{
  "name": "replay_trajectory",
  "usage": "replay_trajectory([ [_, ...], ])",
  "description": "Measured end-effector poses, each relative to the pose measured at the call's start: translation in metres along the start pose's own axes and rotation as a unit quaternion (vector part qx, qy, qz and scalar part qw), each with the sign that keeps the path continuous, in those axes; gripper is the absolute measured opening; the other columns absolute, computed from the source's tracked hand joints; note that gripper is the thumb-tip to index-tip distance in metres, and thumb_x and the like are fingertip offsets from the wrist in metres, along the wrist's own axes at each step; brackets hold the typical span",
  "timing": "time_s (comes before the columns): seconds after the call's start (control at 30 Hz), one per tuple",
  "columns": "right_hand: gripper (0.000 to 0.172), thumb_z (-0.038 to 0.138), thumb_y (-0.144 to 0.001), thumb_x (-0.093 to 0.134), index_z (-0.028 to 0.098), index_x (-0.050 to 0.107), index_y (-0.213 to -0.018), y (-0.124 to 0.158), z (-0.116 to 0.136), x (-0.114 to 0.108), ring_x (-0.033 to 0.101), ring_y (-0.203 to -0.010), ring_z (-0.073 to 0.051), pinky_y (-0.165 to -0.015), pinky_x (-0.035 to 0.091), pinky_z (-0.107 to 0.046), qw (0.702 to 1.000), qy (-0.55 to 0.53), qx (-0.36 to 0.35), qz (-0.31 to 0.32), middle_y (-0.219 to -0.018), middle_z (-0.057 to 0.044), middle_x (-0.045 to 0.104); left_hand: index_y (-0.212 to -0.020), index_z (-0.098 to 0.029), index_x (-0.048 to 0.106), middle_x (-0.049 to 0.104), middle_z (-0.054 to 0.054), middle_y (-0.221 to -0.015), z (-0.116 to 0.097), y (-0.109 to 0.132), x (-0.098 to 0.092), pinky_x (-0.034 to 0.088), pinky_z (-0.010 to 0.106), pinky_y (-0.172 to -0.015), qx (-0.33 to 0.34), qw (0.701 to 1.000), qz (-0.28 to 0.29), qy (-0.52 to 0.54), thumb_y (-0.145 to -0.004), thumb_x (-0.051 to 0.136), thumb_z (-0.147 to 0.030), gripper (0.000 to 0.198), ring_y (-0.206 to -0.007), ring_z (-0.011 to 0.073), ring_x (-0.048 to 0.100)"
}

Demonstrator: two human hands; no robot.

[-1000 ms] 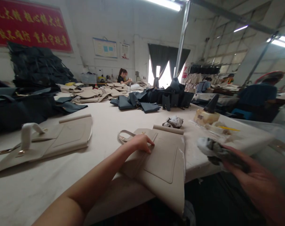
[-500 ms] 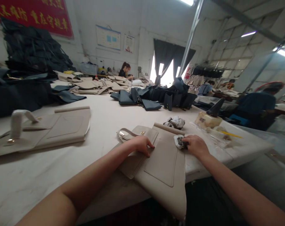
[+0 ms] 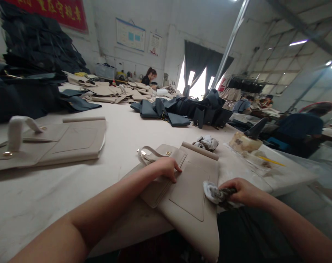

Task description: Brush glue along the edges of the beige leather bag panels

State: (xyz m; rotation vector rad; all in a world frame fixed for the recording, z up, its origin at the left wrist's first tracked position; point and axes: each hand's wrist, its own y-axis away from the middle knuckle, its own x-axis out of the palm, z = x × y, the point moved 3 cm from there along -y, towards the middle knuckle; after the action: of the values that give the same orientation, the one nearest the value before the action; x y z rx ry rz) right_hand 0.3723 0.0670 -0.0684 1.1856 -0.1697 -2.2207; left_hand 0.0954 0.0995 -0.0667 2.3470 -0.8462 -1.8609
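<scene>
A beige, smooth, leather-like flat bag [image 3: 192, 182] lies aslant across the near edge of the broad, pale, cloth-covered table [image 3: 119, 142], its lower end jutting out past that edge. It bears a stitched panel outline, a folded flap [image 3: 152, 195] on its left side, and an upright beige loop handle [image 3: 151, 150] with gold-coloured metal fittings; a narrow beige roll [image 3: 200, 151] runs along its far end.

The left hand [image 3: 167, 168] is bent over the flap, its thumb and a finger slightly apart and their tips down on the bag near the flap's edge; whether they pinch the flap I cannot tell. The right hand [image 3: 244, 191] pinches a wad of white and grey cloth [image 3: 214, 192] between thumb and fingers, the wad's rounded white end at the bag's right side, beside the stitched panel.

Just past the narrow roll sits a second crumpled, grey-white cloth [image 3: 207, 143]. Toward the right corner of the table stands a yellowish, block-like container [image 3: 242, 143] with a dark, pointed top, a thin yellow stick [image 3: 272, 161] near it. Toward the table's left edge lies another beige bag [image 3: 78, 140], its handle raised, and dark blue bags [image 3: 177, 111] are heaped toward the far edge
</scene>
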Motion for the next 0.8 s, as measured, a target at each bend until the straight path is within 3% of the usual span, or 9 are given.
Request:
replay_trajectory([
  [0.1,0.041,0.025,-0.06,0.051,0.021,0.075,-0.093,0.029,0.019,0.023,0.063,-0.086,-0.023,-0.076,0.047,-0.028,0.995,-0.094,-0.036,-0.016,-0.093,-0.002,0.068,-0.125,-0.035,0.06,0.072,0.003,-0.103,0.0,0.0,0.0,0.047,0.028,-0.082,0.006,1.0,0.0,-0.004,-0.06,0.078,-0.04,0.067,-0.09,0.0222,0.064],
  [0.27,0.043,0.008,-0.059,0.046,0.025,0.075,-0.087,0.032,0.032,0.051,0.057,-0.088,-0.022,-0.08,0.042,-0.033,0.976,0.132,-0.131,-0.113,-0.09,-0.002,0.067,-0.125,-0.037,0.059,0.07,0.002,-0.11,0.002,0.0,-0.001,0.046,0.027,-0.084,0.005,1.0,0.007,-0.008,-0.06,0.078,-0.043,0.068,-0.096,0.0222,0.063],
  [0.37,0.044,0.005,-0.068,0.047,0.025,0.074,-0.096,0.014,0.016,0.017,0.055,-0.092,-0.026,-0.084,0.041,-0.038,0.92,0.282,-0.06,-0.265,-0.099,-0.002,0.067,-0.126,-0.036,0.059,0.071,0.003,-0.108,0.002,0.0,0.0,0.046,0.028,-0.086,0.008,1.0,0.007,-0.007,-0.06,0.078,-0.043,0.069,-0.095,0.0226,0.064],
  [0.43,0.039,0.007,-0.074,0.053,0.022,0.072,-0.105,-0.002,0.003,-0.024,0.056,-0.101,-0.023,-0.091,0.042,-0.032,0.896,0.261,0.008,-0.358,-0.109,-0.001,0.065,-0.125,-0.036,0.06,0.071,0.002,-0.107,0.004,-0.001,0.001,0.046,0.029,-0.086,0.008,1.0,0.003,0.001,-0.059,0.078,-0.043,0.068,-0.095,0.0235,0.064],
  [0.5,0.038,0.011,-0.08,0.054,0.019,0.068,-0.115,-0.025,-0.003,-0.061,0.055,-0.108,-0.02,-0.093,0.042,-0.027,0.885,0.241,0.044,-0.396,-0.116,-0.003,0.063,-0.123,-0.037,0.062,0.07,0.003,-0.108,0.005,-0.003,0.001,0.047,0.03,-0.086,0.003,1.0,-0.002,0.009,-0.057,0.079,-0.043,0.068,-0.097,0.0251,0.064],
  [0.57,0.041,0.015,-0.085,0.051,0.018,0.063,-0.124,-0.053,-0.002,-0.085,0.054,-0.113,-0.018,-0.094,0.042,-0.025,0.879,0.246,0.062,-0.405,-0.123,-0.003,0.059,-0.121,-0.037,0.062,0.071,0.003,-0.108,0.006,-0.004,0.002,0.047,0.031,-0.087,0.0,1.0,-0.001,0.013,-0.056,0.08,-0.044,0.068,-0.098,0.0262,0.063],
  [0.63,0.042,0.016,-0.085,0.052,0.021,0.062,-0.125,-0.083,0.001,-0.092,0.056,-0.11,-0.02,-0.089,0.044,-0.025,0.884,0.263,0.085,-0.376,-0.121,-0.004,0.061,-0.121,-0.037,0.063,0.071,0.003,-0.107,0.006,-0.004,0.003,0.047,0.032,-0.087,-0.003,1.0,0.002,0.018,-0.055,0.08,-0.044,0.069,-0.097,0.0263,0.064],
  [0.7,0.039,0.011,-0.079,0.056,0.022,0.069,-0.114,-0.108,0.002,-0.088,0.061,-0.1,-0.024,-0.083,0.046,-0.031,0.889,0.297,0.116,-0.328,-0.109,-0.007,0.066,-0.122,-0.038,0.062,0.071,0.003,-0.107,0.006,-0.004,0.003,0.047,0.032,-0.085,-0.007,1.0,0.002,0.018,-0.055,0.08,-0.044,0.069,-0.095,0.0262,0.064],
  [0.8,0.023,0.004,-0.077,0.055,0.01,0.074,-0.088,-0.122,0.007,-0.085,0.061,-0.094,-0.031,-0.084,0.043,-0.043,0.869,0.369,0.14,-0.298,-0.093,-0.018,0.067,-0.122,-0.038,0.062,0.071,0.003,-0.107,0.007,-0.002,0.003,0.048,0.03,-0.084,-0.01,1.0,-0.002,0.017,-0.056,0.08,-0.044,0.069,-0.096,0.0256,0.064],
])
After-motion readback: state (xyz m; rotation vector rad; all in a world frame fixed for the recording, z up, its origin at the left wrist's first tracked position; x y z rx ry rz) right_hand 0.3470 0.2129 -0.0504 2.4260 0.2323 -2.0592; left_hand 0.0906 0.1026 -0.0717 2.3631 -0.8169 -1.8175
